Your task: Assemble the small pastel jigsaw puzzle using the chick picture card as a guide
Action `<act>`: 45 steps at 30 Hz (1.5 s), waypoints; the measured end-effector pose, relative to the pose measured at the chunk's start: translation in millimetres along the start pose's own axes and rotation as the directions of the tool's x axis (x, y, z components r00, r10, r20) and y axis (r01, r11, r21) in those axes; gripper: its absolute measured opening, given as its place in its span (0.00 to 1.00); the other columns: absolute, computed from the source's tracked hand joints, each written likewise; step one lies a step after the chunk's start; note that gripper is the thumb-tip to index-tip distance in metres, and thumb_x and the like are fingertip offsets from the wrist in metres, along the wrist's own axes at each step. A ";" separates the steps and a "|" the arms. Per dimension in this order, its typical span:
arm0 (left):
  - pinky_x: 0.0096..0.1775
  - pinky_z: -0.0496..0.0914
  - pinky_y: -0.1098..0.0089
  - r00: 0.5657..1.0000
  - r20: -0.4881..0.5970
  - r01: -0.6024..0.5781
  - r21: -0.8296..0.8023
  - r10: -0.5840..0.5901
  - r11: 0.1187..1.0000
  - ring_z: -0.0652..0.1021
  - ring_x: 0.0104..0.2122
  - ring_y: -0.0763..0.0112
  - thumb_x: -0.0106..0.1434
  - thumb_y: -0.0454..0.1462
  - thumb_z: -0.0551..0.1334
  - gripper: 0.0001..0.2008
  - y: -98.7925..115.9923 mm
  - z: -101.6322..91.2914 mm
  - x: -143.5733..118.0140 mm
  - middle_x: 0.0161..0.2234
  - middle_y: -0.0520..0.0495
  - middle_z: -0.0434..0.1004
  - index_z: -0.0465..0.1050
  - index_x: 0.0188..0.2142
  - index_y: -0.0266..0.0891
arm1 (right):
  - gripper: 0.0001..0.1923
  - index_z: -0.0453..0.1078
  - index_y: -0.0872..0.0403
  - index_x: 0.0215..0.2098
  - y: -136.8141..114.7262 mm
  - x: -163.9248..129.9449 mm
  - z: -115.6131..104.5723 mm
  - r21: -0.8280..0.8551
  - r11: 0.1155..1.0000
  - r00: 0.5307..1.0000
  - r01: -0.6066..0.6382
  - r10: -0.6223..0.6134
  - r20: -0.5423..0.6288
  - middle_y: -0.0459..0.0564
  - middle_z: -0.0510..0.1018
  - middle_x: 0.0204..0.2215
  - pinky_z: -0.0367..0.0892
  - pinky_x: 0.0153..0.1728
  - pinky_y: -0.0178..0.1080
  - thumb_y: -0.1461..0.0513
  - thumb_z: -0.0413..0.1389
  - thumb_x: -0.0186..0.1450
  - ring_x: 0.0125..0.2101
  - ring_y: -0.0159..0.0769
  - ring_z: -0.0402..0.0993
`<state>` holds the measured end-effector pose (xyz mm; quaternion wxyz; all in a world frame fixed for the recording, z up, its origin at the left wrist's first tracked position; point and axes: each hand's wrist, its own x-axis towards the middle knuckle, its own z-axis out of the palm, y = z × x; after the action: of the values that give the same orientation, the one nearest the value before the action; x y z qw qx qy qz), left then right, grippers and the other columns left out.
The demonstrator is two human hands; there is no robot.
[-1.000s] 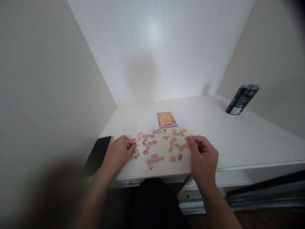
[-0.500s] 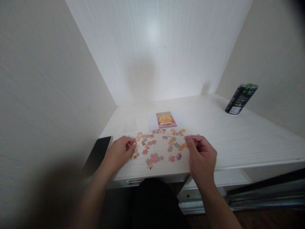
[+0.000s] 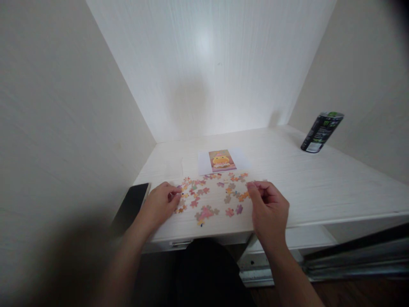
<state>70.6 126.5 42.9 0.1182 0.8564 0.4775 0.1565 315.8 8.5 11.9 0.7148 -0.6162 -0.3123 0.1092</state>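
Barely anything has been shifted since a second ago; just the view is nudged slightly. Puzzle pieces (image 3: 206, 212) are scattered across the desk (image 3: 319, 187), below the picture card (image 3: 222, 161). At their left edge, the left hand (image 3: 161, 204) is curled, at their right the right hand (image 3: 270, 208) is pinched; whether anything is gripped by either cannot be told.

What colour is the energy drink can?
The energy drink can is mostly black with green markings, seen best in the head view.
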 end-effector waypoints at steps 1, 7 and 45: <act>0.39 0.70 0.65 1.000 0.006 -0.003 -0.002 0.003 1.000 0.77 0.35 0.64 0.63 0.40 0.58 0.13 -0.1 -0.1 0.5 0.37 0.44 0.77 0.80 0.41 0.40 | 0.12 0.72 0.55 0.30 0.3 0.0 0.1 0.004 1.000 1.000 0.003 -0.003 0.000 0.41 0.64 0.20 0.57 0.26 0.35 0.54 0.60 0.61 0.22 0.29 0.58; 0.41 0.70 0.65 1.000 -0.004 -0.031 -0.006 0.031 1.000 0.77 0.37 0.64 0.64 0.39 0.58 0.11 -0.7 1.3 0.6 0.37 0.45 0.76 0.79 0.36 0.40 | 0.13 0.72 0.55 0.30 0.2 -0.2 0.3 0.006 1.000 1.000 0.014 -0.014 -0.001 0.41 0.64 0.20 0.57 0.26 0.35 0.53 0.60 0.61 0.22 0.29 0.58; 0.47 0.67 0.61 0.950 -0.151 -0.283 -0.052 0.272 0.958 0.72 0.43 0.63 0.70 0.37 0.53 0.08 43.0 -1.5 -40.1 0.41 0.44 0.70 0.71 0.38 0.40 | 0.09 0.73 0.54 0.32 -5.0 -2.3 -2.5 -0.118 0.985 0.976 0.123 -0.098 0.197 0.40 0.65 0.19 0.57 0.25 0.34 0.56 0.58 0.64 0.21 0.28 0.60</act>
<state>83.8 70.1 53.2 0.0916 0.8968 0.3536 0.2497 314.3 4.2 15.7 0.6450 -0.6297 -0.4194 0.1073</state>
